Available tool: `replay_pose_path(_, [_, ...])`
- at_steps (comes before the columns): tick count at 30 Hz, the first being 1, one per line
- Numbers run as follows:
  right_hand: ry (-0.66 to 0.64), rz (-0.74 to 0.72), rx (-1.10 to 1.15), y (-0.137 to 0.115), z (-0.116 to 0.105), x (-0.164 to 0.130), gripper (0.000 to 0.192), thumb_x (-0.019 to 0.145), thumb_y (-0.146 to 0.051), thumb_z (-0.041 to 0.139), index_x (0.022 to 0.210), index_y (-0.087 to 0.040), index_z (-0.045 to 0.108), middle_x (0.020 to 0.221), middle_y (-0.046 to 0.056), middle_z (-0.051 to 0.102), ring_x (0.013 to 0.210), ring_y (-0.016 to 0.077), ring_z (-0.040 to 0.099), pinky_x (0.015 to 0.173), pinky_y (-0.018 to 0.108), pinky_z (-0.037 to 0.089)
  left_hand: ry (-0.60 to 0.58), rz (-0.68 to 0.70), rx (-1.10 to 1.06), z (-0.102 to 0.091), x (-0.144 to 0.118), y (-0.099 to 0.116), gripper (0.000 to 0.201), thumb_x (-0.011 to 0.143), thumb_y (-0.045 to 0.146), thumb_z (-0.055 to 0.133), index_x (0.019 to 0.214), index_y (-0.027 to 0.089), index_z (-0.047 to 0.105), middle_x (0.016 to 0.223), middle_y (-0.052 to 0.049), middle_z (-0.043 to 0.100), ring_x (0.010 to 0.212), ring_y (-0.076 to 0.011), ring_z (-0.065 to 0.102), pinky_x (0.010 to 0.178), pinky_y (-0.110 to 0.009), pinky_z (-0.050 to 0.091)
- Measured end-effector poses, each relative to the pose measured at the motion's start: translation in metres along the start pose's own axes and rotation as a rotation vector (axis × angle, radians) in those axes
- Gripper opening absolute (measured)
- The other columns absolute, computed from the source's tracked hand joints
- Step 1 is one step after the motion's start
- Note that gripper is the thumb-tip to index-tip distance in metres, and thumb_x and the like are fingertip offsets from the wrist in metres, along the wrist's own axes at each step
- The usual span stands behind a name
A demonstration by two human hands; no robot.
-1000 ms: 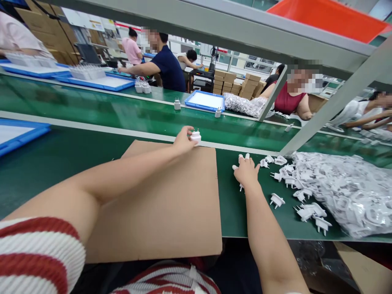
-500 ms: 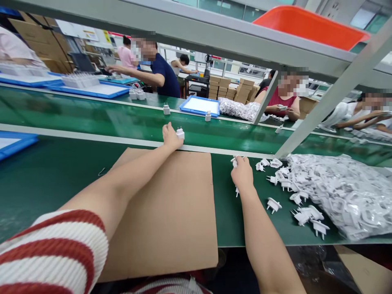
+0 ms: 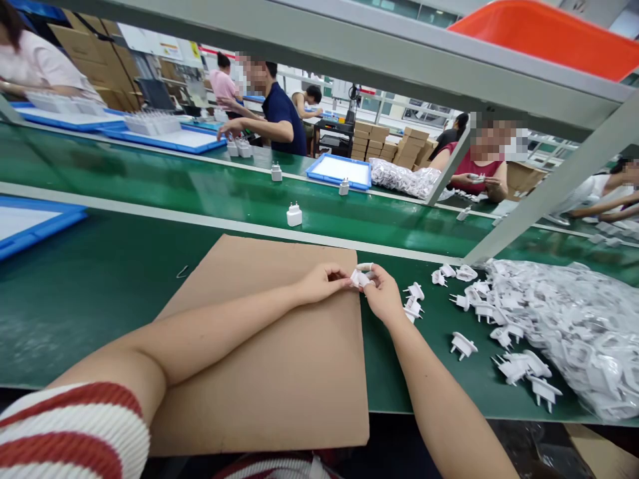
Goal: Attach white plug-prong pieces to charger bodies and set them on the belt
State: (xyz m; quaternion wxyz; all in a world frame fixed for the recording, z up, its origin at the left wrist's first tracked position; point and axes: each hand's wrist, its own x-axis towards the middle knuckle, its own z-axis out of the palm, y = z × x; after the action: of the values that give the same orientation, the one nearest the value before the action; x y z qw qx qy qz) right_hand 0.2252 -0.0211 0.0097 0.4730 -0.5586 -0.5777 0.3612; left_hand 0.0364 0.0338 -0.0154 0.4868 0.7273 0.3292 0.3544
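Above the right edge of a brown cardboard sheet [image 3: 269, 372], my two hands meet at a small white plug piece [image 3: 360, 277]. The fingers of my left hand [image 3: 322, 283] are pinched at its left side. My right hand [image 3: 384, 296] is closed around its right side, hiding part of it. Just right of that hand, loose white plug pieces [image 3: 413, 309] lie on the green table. Beyond the cardboard, a white charger [image 3: 294, 213] stands on the green belt with its two pins up.
At right, a clear bag [image 3: 579, 326] full of white plug pieces spills several onto the table. A slanted metal post [image 3: 549, 173] and a shelf beam [image 3: 349, 60] cross the view. A blue-rimmed tray [image 3: 40, 223] lies at left. Co-workers sit across the belt.
My left hand has left the white charger, which now stands alone on the belt, and come back rightward to my right hand. Both now hold a plug piece over the cardboard's edge.
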Motion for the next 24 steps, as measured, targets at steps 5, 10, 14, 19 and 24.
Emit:
replay_pose_path(5, [0.058, 0.100, 0.229, -0.001, 0.002, 0.003, 0.041, 0.065, -0.029, 0.066, 0.105, -0.021, 0.070, 0.086, 0.002, 0.071, 0.076, 0.0185, 0.067, 0.076, 0.035, 0.057, 0.009, 0.013, -0.067, -0.004, 0.000, 0.001, 0.041, 0.084, 0.056, 0.076, 0.097, 0.017, 0.075, 0.092, -0.006, 0.077, 0.080, -0.0198, 0.068, 0.078, -0.034, 0.054])
replay_pose_path(10, [0.092, 0.130, 0.305, 0.000, 0.005, 0.002, 0.041, 0.061, -0.033, 0.079, 0.098, -0.022, 0.066, 0.088, 0.002, 0.072, 0.080, 0.0189, 0.070, 0.085, 0.038, 0.059, 0.098, 0.032, -0.129, -0.003, 0.001, -0.002, 0.037, 0.083, 0.050, 0.078, 0.102, 0.018, 0.073, 0.102, -0.008, 0.076, 0.092, -0.0219, 0.070, 0.089, -0.038, 0.055])
replay_pose_path(14, [0.065, 0.146, 0.300, 0.000, 0.007, 0.002, 0.043, 0.061, -0.035, 0.083, 0.099, -0.022, 0.065, 0.089, 0.002, 0.073, 0.079, 0.0185, 0.071, 0.087, 0.040, 0.059, 0.119, 0.054, -0.188, -0.003, 0.003, -0.007, 0.038, 0.084, 0.048, 0.078, 0.107, 0.019, 0.072, 0.107, -0.008, 0.076, 0.098, -0.0227, 0.070, 0.095, -0.041, 0.055])
replay_pose_path(19, [0.042, 0.149, 0.300, 0.000, 0.008, 0.001, 0.049, 0.057, -0.040, 0.088, 0.097, -0.023, 0.065, 0.093, 0.003, 0.075, 0.075, 0.0184, 0.070, 0.082, 0.039, 0.060, 0.113, 0.106, -0.118, -0.005, 0.002, -0.004, 0.032, 0.088, 0.049, 0.073, 0.102, 0.020, 0.077, 0.105, -0.008, 0.076, 0.099, -0.0237, 0.070, 0.094, -0.041, 0.056])
replay_pose_path(24, [0.060, 0.124, 0.291, 0.001, 0.006, 0.001, 0.046, 0.053, -0.042, 0.091, 0.084, -0.022, 0.063, 0.088, 0.002, 0.073, 0.077, 0.0189, 0.070, 0.087, 0.039, 0.058, 0.123, 0.094, -0.186, -0.004, -0.001, 0.004, 0.034, 0.082, 0.048, 0.080, 0.097, 0.018, 0.074, 0.099, -0.008, 0.075, 0.090, -0.0219, 0.070, 0.087, -0.038, 0.057])
